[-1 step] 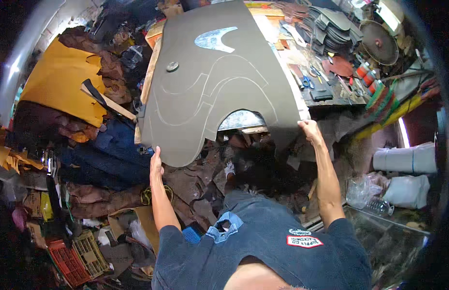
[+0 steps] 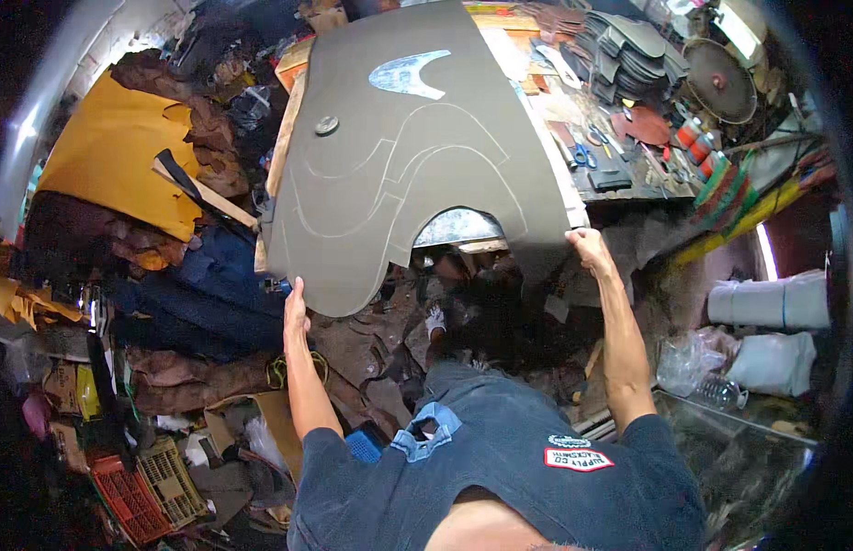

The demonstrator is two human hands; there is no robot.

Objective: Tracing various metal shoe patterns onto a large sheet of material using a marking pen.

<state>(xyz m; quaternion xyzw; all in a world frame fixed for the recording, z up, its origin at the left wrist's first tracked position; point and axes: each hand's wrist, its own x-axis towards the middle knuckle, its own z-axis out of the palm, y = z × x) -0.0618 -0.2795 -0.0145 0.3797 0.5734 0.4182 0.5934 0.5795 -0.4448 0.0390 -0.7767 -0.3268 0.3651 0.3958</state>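
Note:
A large grey-brown sheet, leather-like, lies over the table and hangs past its near edge. Pale curved outlines are drawn on it. It has a curved cut-out through which a bluish surface shows, and a notch in its near edge. A small round metal-looking disc rests on the sheet's left part. My left hand holds the sheet's near left corner, some fingers hidden at its edge. At the near right corner my right hand is closed on the edge, knuckles up.
Right of the sheet, the worktable carries blue-handled scissors, stacked dark pieces and red-and-grey bottles. A yellow hide drapes over a heap at left. Plastic crates stand at lower left; scraps cover the floor.

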